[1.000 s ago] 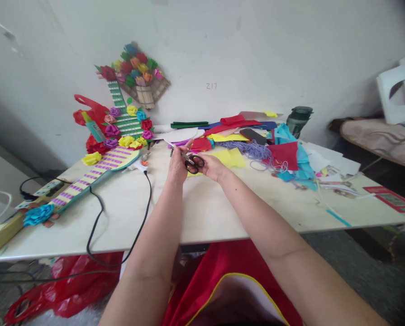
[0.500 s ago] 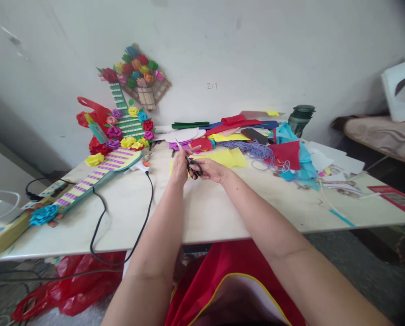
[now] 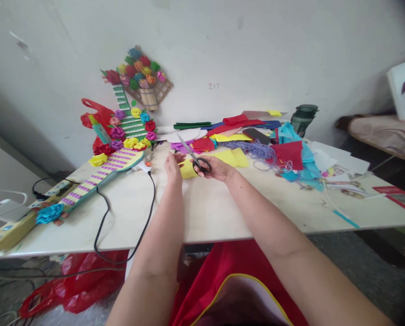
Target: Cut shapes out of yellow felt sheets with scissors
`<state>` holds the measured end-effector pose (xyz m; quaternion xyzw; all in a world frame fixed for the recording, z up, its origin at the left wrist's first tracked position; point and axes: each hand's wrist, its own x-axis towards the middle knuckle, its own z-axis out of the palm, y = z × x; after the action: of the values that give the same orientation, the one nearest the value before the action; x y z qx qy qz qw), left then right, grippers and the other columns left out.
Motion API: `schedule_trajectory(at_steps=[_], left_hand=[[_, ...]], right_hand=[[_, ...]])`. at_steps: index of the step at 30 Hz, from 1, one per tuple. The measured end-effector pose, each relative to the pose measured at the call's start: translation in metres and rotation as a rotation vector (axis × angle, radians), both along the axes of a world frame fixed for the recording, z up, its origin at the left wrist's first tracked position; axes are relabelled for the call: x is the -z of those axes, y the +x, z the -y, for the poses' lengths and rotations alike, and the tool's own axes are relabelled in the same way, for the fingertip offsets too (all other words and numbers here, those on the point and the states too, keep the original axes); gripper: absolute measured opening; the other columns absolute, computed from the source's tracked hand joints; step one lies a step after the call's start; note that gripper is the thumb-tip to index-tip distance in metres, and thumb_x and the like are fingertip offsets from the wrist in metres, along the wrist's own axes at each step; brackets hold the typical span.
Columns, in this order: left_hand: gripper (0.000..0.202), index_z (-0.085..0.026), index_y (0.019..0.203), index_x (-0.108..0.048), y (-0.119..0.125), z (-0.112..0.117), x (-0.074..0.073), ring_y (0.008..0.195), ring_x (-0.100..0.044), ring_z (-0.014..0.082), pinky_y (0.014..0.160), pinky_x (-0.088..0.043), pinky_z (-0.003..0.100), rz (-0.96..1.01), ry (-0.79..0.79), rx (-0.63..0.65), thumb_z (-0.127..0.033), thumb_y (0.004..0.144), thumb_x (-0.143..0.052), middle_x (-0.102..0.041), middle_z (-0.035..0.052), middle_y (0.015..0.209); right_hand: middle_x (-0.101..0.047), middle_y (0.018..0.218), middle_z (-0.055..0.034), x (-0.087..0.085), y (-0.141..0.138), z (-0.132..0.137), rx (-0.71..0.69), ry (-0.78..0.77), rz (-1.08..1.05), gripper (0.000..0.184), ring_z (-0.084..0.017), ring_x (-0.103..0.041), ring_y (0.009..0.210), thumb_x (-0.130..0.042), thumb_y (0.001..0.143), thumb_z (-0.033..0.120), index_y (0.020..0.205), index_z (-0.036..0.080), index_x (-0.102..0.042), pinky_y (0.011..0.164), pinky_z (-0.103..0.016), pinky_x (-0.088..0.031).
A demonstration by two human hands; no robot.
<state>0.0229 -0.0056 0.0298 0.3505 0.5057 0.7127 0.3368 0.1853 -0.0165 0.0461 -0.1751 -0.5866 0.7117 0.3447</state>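
My right hand grips a pair of scissors by its black handles, with the thumb and fingers about the loops. The metal blades point up and to the left, away from me. To the left of the scissors is my left hand, apart from them; its fingers are loosely bent with gaps between them, and I make out nothing held there. Under and behind both hands lies a sheet of yellow paper on the table.
Purple yarn, red cloth-like sheets and a dark phone lie at the back right, near a green bottle. Leftward stands a flower-decorated guitar shape. A white glue gun trails a black cord.
My hands have moved apart: the left has drawn off the scissors to the left. The scissors have shifted slightly right in my right hand. The whole view has turned a little.
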Motion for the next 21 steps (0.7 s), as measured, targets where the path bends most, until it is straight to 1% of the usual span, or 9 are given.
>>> schedule_trajectory(at_steps=[3, 6, 9, 12, 15, 17, 18, 20, 21], left_hand=[[0.042, -0.018, 0.077, -0.060, -0.006, 0.005, -0.002, 0.089, -0.064, 0.0227, 0.073, -0.049, 0.033, -0.220, -0.091, -0.167, -0.045, 0.086, -0.029, -0.070, 0.0123, 0.091], [0.030, -0.018, 0.088, -0.065, -0.015, 0.011, -0.006, 0.106, -0.058, 0.0317, 0.088, -0.043, 0.046, -0.516, -0.371, -0.314, -0.037, 0.081, -0.042, -0.068, 0.0162, 0.101], [0.031, -0.017, 0.098, -0.066, -0.021, 0.015, -0.006, 0.114, -0.052, 0.0371, 0.088, -0.041, 0.050, -0.691, -0.552, -0.321, -0.033, 0.078, -0.050, -0.066, 0.0195, 0.106], [0.035, -0.014, 0.100, -0.067, -0.021, 0.014, -0.002, 0.128, -0.037, 0.0383, 0.091, -0.038, 0.050, -0.887, -0.600, -0.308, -0.034, 0.075, -0.054, -0.066, 0.0214, 0.106], [0.040, -0.012, 0.098, -0.068, -0.018, 0.011, 0.000, 0.125, -0.040, 0.0381, 0.094, -0.036, 0.049, -0.951, -0.529, -0.336, -0.043, 0.079, -0.050, -0.065, 0.0222, 0.107], [0.047, -0.013, 0.091, -0.069, -0.015, 0.009, -0.001, 0.116, -0.050, 0.0361, 0.091, -0.038, 0.045, -0.885, -0.411, -0.305, -0.051, 0.083, -0.042, -0.067, 0.0207, 0.103], [0.051, -0.014, 0.087, -0.070, -0.012, 0.008, -0.001, 0.109, -0.055, 0.0339, 0.088, -0.040, 0.043, -0.816, -0.343, -0.246, -0.055, 0.084, -0.038, -0.069, 0.0191, 0.098], [0.060, -0.015, 0.080, -0.069, -0.005, 0.006, -0.002, 0.092, -0.062, 0.0273, 0.079, -0.044, 0.036, -0.615, -0.207, -0.048, -0.064, 0.083, -0.034, -0.071, 0.0146, 0.086], [0.062, -0.015, 0.083, -0.068, -0.002, 0.006, -0.002, 0.087, -0.063, 0.0246, 0.074, -0.045, 0.032, -0.503, -0.143, 0.064, -0.068, 0.081, -0.035, -0.071, 0.0126, 0.082]], right_hand=[[-0.057, 0.067, 0.0024, 0.000, 0.002, -0.001, 0.023, 0.001, 0.005, 0.038, -0.007, -0.050, 0.049, -0.070, 0.068, 0.040, 0.095, 0.016, -0.060, 0.035, -0.017, -0.022], [-0.056, 0.067, 0.0028, -0.001, 0.006, -0.004, 0.104, 0.015, 0.000, 0.037, -0.007, -0.049, 0.049, -0.071, 0.068, 0.041, 0.093, 0.016, -0.059, 0.036, -0.017, -0.023], [-0.057, 0.066, 0.0032, 0.000, 0.011, -0.010, 0.233, 0.074, 0.040, 0.032, -0.006, -0.049, 0.048, -0.070, 0.067, 0.037, 0.090, 0.017, -0.059, 0.036, -0.016, -0.023], [-0.061, 0.070, 0.0026, 0.004, 0.012, -0.018, 0.427, 0.199, 0.160, 0.035, -0.007, -0.052, 0.052, -0.073, 0.064, 0.030, 0.094, 0.018, -0.060, 0.040, -0.016, -0.031], [-0.067, 0.082, -0.0004, 0.012, 0.009, -0.025, 0.646, 0.420, 0.318, 0.038, -0.011, -0.061, 0.071, -0.075, 0.062, 0.025, 0.097, 0.019, -0.063, 0.061, -0.021, -0.047], [-0.070, 0.088, -0.0016, 0.016, 0.006, -0.027, 0.765, 0.574, 0.464, 0.037, -0.015, -0.064, 0.082, -0.073, 0.065, 0.025, 0.100, 0.021, -0.065, 0.072, -0.026, -0.049], [-0.071, 0.090, -0.0018, 0.017, 0.004, -0.027, 0.811, 0.644, 0.536, 0.037, -0.017, -0.065, 0.085, -0.072, 0.067, 0.025, 0.103, 0.022, -0.065, 0.075, -0.028, -0.049], [-0.071, 0.093, -0.0021, 0.018, 0.001, -0.023, 0.876, 0.767, 0.652, 0.041, -0.018, -0.066, 0.087, -0.069, 0.070, 0.025, 0.111, 0.024, -0.064, 0.078, -0.030, -0.049], [-0.072, 0.094, -0.0024, 0.017, -0.001, -0.021, 0.894, 0.819, 0.699, 0.043, -0.019, -0.066, 0.088, -0.068, 0.072, 0.025, 0.115, 0.024, -0.063, 0.079, -0.030, -0.049]])
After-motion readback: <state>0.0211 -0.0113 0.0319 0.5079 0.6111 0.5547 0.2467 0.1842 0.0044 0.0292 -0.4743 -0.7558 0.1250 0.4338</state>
